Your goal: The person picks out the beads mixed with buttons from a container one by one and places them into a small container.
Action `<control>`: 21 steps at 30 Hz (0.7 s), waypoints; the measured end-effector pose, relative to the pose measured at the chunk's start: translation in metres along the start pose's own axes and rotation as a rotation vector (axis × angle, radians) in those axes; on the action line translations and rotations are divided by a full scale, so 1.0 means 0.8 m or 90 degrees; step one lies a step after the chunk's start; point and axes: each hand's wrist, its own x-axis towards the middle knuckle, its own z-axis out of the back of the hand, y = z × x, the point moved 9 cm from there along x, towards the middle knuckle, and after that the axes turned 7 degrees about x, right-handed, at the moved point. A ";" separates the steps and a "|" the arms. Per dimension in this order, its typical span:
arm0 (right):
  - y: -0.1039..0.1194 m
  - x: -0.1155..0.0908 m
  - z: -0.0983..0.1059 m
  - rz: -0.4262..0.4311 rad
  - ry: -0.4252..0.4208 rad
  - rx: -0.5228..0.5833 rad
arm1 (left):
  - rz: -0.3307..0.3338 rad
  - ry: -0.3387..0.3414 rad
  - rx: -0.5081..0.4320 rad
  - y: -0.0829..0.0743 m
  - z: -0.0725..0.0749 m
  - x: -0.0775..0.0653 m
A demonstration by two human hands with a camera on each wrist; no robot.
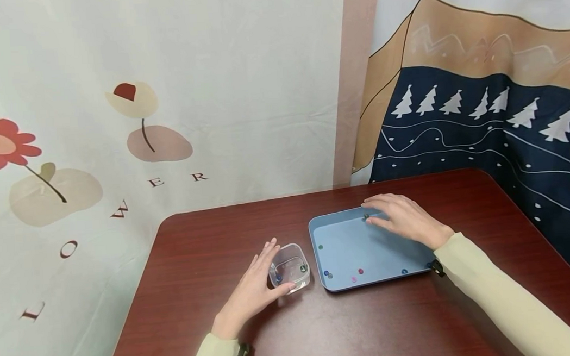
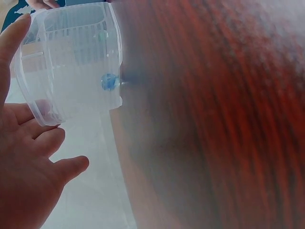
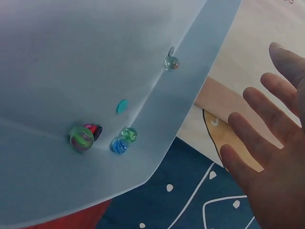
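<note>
A small clear plastic box point(image 1: 294, 247) stands on the table, with my left hand point(image 1: 248, 295) around it, thumb on the near side and fingers on the far side. Inside the box are a blue marble point(image 2: 108, 81) and a greenish marble point(image 1: 303, 268). My right hand point(image 1: 407, 220) hovers over the back right of a blue tray point(image 1: 367, 247), fingers stretched out and holding nothing. In the right wrist view the tray bears a green-streaked marble point(image 3: 82, 139), a clear marble point(image 3: 172, 63), a green marble point(image 3: 129, 134) and a flat teal piece point(image 3: 122, 106).
More small coloured pieces lie along the tray's near edge, among them a red one point(image 1: 361, 271) and a pink one point(image 1: 354, 279). The tray's raised rim faces the box across a narrow gap. Behind the brown table point(image 1: 197, 259) hangs a printed curtain point(image 1: 260, 92).
</note>
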 end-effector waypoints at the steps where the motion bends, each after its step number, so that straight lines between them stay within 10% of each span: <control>1: -0.002 0.001 -0.001 -0.005 0.004 0.002 | 0.001 0.001 0.001 0.000 0.000 0.000; 21: -0.025 0.013 -0.020 -0.036 0.048 0.049 | -0.012 -0.016 -0.001 -0.005 0.004 -0.002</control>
